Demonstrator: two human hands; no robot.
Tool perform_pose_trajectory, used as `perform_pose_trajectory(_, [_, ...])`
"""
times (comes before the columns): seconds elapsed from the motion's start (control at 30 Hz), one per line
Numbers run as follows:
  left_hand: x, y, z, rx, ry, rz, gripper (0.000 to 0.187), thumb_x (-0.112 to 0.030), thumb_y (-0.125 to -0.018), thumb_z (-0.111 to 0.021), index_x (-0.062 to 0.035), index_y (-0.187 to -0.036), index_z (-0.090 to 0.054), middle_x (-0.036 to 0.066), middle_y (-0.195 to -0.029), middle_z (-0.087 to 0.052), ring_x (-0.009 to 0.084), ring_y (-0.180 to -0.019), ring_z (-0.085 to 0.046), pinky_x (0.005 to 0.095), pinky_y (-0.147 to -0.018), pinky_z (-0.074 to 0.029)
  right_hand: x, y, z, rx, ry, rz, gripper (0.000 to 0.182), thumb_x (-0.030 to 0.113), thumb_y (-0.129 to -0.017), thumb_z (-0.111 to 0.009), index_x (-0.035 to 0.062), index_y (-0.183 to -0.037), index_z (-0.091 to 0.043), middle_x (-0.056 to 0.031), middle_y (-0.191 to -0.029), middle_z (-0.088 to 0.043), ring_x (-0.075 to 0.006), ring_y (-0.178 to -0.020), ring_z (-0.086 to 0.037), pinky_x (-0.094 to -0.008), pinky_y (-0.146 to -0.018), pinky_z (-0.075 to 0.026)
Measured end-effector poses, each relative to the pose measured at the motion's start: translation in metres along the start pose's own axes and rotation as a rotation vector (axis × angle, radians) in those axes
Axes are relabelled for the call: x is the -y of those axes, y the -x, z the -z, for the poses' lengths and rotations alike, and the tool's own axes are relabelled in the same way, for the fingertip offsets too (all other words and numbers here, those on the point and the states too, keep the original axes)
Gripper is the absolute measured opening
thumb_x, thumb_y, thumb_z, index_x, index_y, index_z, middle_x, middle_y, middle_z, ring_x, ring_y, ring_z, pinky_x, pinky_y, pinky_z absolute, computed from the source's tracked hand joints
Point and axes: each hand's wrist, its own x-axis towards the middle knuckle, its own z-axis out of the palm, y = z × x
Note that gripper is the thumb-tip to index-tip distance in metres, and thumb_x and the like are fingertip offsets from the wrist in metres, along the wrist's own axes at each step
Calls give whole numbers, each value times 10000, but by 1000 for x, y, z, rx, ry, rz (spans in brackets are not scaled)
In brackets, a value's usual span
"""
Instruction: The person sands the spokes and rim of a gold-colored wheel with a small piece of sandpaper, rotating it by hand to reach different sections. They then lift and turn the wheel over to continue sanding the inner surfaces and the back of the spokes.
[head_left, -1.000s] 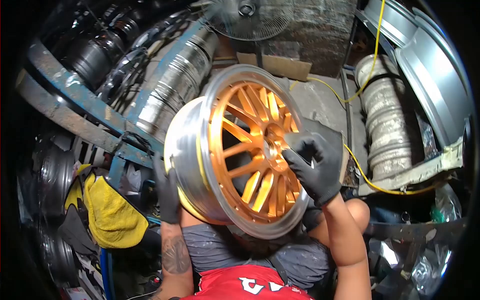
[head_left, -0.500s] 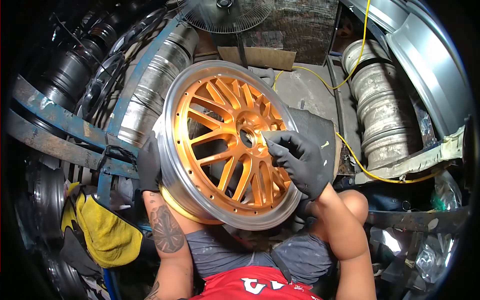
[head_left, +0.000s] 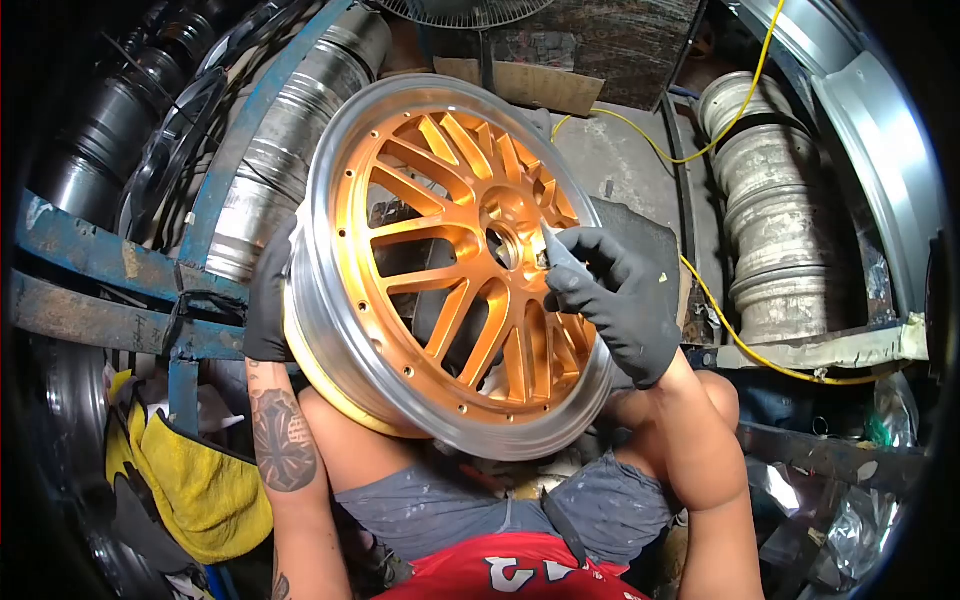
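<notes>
A car wheel [head_left: 440, 262] with a copper-orange spoked face and a bare metal lip [head_left: 325, 215] rests tilted over my lap. My left hand [head_left: 268, 305], in a dark glove, grips the outer barrel at the left; its fingers are mostly hidden behind the wheel. My right hand [head_left: 622, 305], also gloved, is closed in a pinch at the hub, just right of the centre bore. Between its thumb and fingers is a small grey folded sheet that looks like sandpaper [head_left: 556, 252], pressed against the orange surface by the bolt holes.
Stacked metal wheel barrels stand at the left [head_left: 290, 110] and right [head_left: 775, 215]. A blue metal frame [head_left: 110, 245] runs along my left, with a yellow cloth [head_left: 195, 480] hanging below. A yellow cable [head_left: 715, 305] crosses the right side. A fan [head_left: 465, 8] stands ahead.
The wheel has turned and tilted a little further, shifting left in view with my left hand. My right hand stays at the hub, a bit lower beside the bore.
</notes>
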Motion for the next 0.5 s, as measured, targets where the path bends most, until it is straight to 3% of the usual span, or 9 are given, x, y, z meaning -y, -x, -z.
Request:
perform_pose_trajectory(0.13, [-1,5,4,40,-60,-4,610,-266,-1027,-517,-7,-1569,-408,127,-1566,-468,219,-1405,-485,345,-1178,-384,3,-10,-17,49,-3,7,308,139,-959,-741,27,-1230,-646,-21,-1010,-696,-82,-836,-654,-245,-727,-524])
perform_pose_trajectory(0.23, [2,5,9,60,-41,-3,597,-242,-1032,-498,-3,-1571,-404,133,-1581,-445,216,-1429,-454,340,-1194,-359,1,-21,-23,68,605,486,345,117,-921,-743,67,-1248,-647,-74,-977,-678,-188,-801,-664,-302,-706,-525])
perform_pose_trajectory(0.27, [2,7,9,72,-67,-13,592,-234,-1034,-491,-1,-1571,-402,134,-1585,-438,215,-1435,-446,339,-1198,-351,6,-22,-27,61,786,537,378,103,-884,-741,100,-1252,-653,-126,-929,-622,-282,-797,-653,-360,-700,-521])
perform_pose_trajectory(0.37, [1,10,14,104,-252,-67,574,-215,-1045,-473,7,-1569,-401,138,-1591,-430,219,-1447,-431,340,-1207,-335,8,-26,-37,84,823,586,371,91,-881,-735,102,-1244,-659,-122,-884,-582,-287,-775,-648,-385,-687,-513])
perform_pose_trajectory(0.5, [7,9,23,108,-338,-85,529,-199,-1064,-459,9,-1549,-433,136,-1583,-439,218,-1448,-427,344,-1209,-331,9,-40,-41,33,820,618,351,83,-908,-709,66,-1253,-648,-142,-954,-639,-284,-807,-675,-370,-720,-538])
